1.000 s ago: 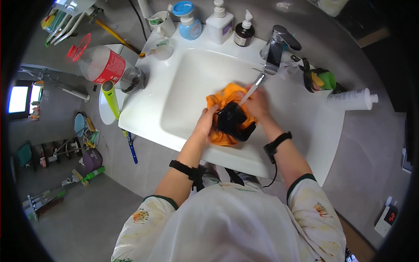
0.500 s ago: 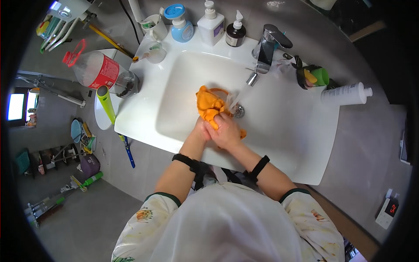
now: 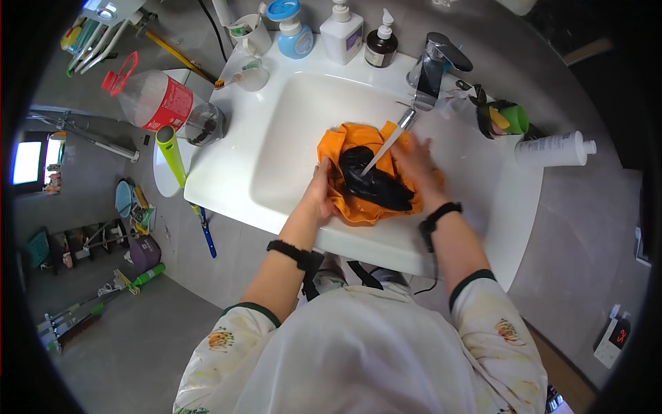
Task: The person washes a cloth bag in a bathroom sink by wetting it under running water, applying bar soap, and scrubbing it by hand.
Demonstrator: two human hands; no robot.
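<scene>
An orange cloth point(image 3: 362, 210) lies spread open in the white sink point(image 3: 283, 152), with a black piece point(image 3: 376, 185) showing in its middle. Water runs from the faucet point(image 3: 429, 79) onto the black part. My left hand point(image 3: 321, 192) is at the cloth's left edge, its fingers against and partly behind the fabric. At the right edge my right hand point(image 3: 419, 165) is smeared by motion, its fingers looking spread beside the cloth.
Behind the sink stand a blue pump bottle point(image 3: 295, 40), a white one point(image 3: 342, 36) and a dark one point(image 3: 381, 47). A large plastic bottle point(image 3: 167, 103) is at the left. A white bottle point(image 3: 552, 150) lies at the right edge.
The orange cloth was bunched between both hands and is now opened out, showing the black part. My hands have moved apart, the right one to the right and away from me.
</scene>
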